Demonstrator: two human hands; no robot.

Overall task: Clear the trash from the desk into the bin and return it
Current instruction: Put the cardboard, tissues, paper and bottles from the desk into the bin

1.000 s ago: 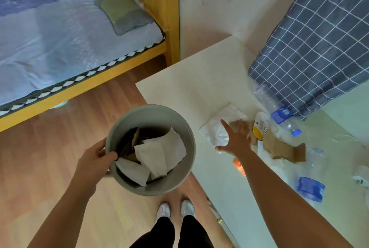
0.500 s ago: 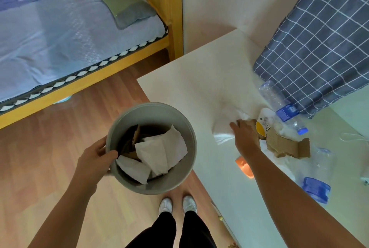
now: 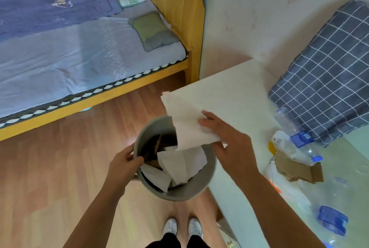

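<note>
At the bottom of the view stand the person's white shoes (image 3: 182, 227) on the wooden floor (image 3: 50, 167), just beside the near edge of the counter (image 3: 235, 88). The left hand (image 3: 123, 160) grips the left rim of the grey bin (image 3: 179, 193), its fingers clamped on that rim with the thumb inside, holding the bin against the counter's edge. Inside the bin lie crumpled white papers (image 3: 179, 165) over some brown cardboard scraps. The right hand (image 3: 229, 144) hovers over the bin's right rim, its fingers pinched on a white paper sheet (image 3: 185, 122), which hangs partly over the bin's mouth and stretches up to the left. To the right, on the counter, remain a torn piece of brown cardboard (image 3: 297, 169), a crushed clear bottle with a blue label (image 3: 295, 128), a second clear bottle with a blue label (image 3: 331, 219) nearer the camera, and some clear plastic film. Farther back on the counter rests a dark blue checked cushion (image 3: 329, 88) against the wall. Beyond the floor stands a wooden-framed bed (image 3: 79, 58) with blue bedding and a small green pillow (image 3: 153, 30).
</note>
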